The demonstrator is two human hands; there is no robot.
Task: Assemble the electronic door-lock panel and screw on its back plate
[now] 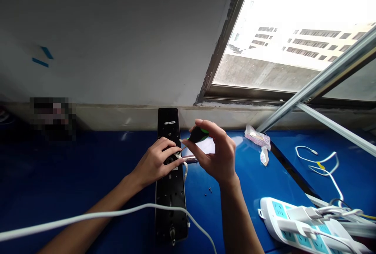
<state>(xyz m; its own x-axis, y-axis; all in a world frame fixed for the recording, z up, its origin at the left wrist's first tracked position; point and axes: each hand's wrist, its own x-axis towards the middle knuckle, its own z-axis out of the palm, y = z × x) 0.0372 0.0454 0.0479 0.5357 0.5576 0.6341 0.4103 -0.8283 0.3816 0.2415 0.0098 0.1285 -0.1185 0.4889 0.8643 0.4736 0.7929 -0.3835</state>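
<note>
A long black metal device (171, 195) with screw holes and a small white label lies lengthwise before me, its far end near the wall. My left hand (157, 161) reaches across its middle, thumb and forefinger closed about the end of a short white cable (186, 171). In my right hand (219, 153) is a screwdriver with a black and green handle (197, 134). Its thin shaft slants down left to the left fingertips; the tip's exact contact is hidden. Several small dark screws (208, 192) lie on the blue table right of the device.
A white power strip (282, 217) with plugs sits at the lower right. Another white cable (141, 207) crosses the foreground above the device. A flat shiny object (191, 159), partly hidden, lies behind my hands. A pink-and-white packet (257, 136) rests near metal bars (317, 78).
</note>
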